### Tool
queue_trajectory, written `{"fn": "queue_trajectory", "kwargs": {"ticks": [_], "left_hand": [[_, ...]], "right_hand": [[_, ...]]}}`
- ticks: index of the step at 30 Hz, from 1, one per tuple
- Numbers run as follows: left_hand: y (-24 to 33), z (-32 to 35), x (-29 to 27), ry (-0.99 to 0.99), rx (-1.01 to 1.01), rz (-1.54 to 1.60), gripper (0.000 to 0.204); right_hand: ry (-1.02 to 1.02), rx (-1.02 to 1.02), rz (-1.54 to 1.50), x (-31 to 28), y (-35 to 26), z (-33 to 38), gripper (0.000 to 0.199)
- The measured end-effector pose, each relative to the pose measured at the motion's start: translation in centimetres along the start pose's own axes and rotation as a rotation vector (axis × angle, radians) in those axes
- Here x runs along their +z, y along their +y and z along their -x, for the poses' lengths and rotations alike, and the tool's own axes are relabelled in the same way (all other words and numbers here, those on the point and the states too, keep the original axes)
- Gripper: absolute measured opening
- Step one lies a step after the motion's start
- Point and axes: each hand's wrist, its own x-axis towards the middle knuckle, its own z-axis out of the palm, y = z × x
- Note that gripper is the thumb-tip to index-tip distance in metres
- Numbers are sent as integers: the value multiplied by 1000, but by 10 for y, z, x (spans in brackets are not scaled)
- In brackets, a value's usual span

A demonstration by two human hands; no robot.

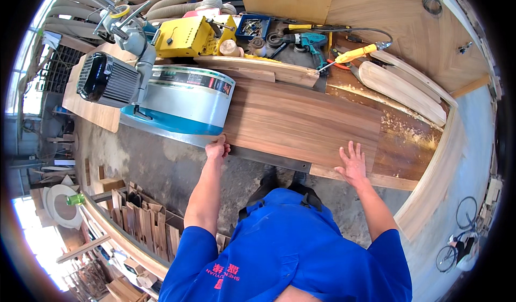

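Observation:
A wide brown wooden panel (301, 116) lies in front of me, its left part running beneath a white and blue machine housing (183, 97). My left hand (217, 148) is closed at the panel's near edge, right beside the housing's corner. Its thumb rests up at the edge, while the curled fingers are partly hidden. My right hand (353, 166) lies open near the panel's front right part, fingers spread, with nothing held. Between the hands, a dark metal bed edge (274, 159) shows under the panel.
A black finned motor (110, 80) juts out at the left. Behind the panel are a yellow metal box (183, 37), a teal cordless drill (313, 45), a yellow-handled tool (357, 53) and curved pale wood pieces (400, 89). Wood offcuts (142, 221) stand at the lower left.

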Motion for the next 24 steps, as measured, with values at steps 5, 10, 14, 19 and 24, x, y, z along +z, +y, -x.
{"fn": "queue_trajectory", "kwargs": {"ticks": [5, 10, 14, 19, 24], "left_hand": [[3, -9, -8, 64, 38, 42, 32], [-5, -19, -12, 120, 99, 147, 32], [-18, 3, -2, 52, 159, 174, 29], [-42, 66, 35, -265, 33, 101, 28], [-59, 104, 73, -500, -174, 99, 27]], "right_hand": [[-31, 8, 26, -4, -24, -10, 83], [-26, 2, 28, 1, -40, -18, 84], [-36, 5, 27, 3, -55, -26, 85], [-55, 5, 16, -1, -78, -36, 85], [-29, -10, 12, 5, -100, -46, 86]]}}
